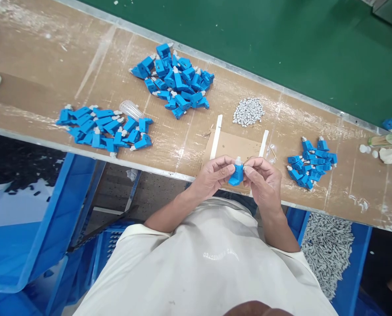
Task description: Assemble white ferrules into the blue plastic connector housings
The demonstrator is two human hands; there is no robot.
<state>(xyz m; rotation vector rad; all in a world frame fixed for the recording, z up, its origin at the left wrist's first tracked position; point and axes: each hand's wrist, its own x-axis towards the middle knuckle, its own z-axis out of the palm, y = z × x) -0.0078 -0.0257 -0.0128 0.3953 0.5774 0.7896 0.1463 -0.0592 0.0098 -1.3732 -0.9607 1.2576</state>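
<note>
Centre of the frame, just below the middle: held one blue piece [236, 175] upright, whitish tip uppermost, grasped in the fingers of the left hand [214, 175], over the near end of a cardboard sheet [237, 147] on the brown surface [169, 147]. Had the right hand [264, 180] at that piece's right side, with thumb and forefinger brought together; could not tell whether pinching anything small there. Had a pile of small grey parts [248, 112] beyond the cardboard. Had an upper heap of blue pieces [169, 80] at upper middle, a left heap [112, 127] beside a clear plastic item [131, 109] at middle left, and a smaller heap [317, 162] at right. Had a grey-filled bin [360, 263] at lower right and a blue bin [55, 206] at lower left.
</note>
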